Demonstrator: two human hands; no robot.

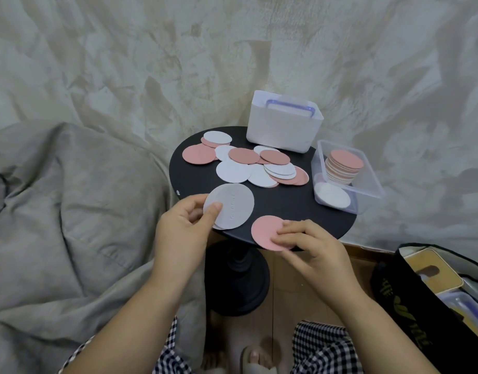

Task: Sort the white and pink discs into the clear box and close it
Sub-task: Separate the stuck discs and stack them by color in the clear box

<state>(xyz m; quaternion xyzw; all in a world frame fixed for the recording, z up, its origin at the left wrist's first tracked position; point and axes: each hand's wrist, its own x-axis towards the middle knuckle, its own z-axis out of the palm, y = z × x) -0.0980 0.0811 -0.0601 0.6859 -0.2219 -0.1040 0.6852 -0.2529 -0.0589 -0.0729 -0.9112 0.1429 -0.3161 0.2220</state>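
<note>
My left hand [182, 233] holds a small stack of white discs [229, 206] above the near left edge of the round black table [281, 206], thumb on top. My right hand [310, 247] pinches a pink disc [266, 230] at the table's near edge. Several loose white and pink discs [246, 163] lie spread over the far half of the table. The clear box [367, 184] stands open at the table's right edge. Inside it is a stack of pink discs [344, 166] and, nearer me, some white discs [332, 197].
A white container with a blue-rimmed lid propped in it [283, 122] stands at the table's far side. Grey bedding [70, 211] lies to the left. A black bag with boxes [442, 292] sits on the floor at the right. My knees and feet are below the table.
</note>
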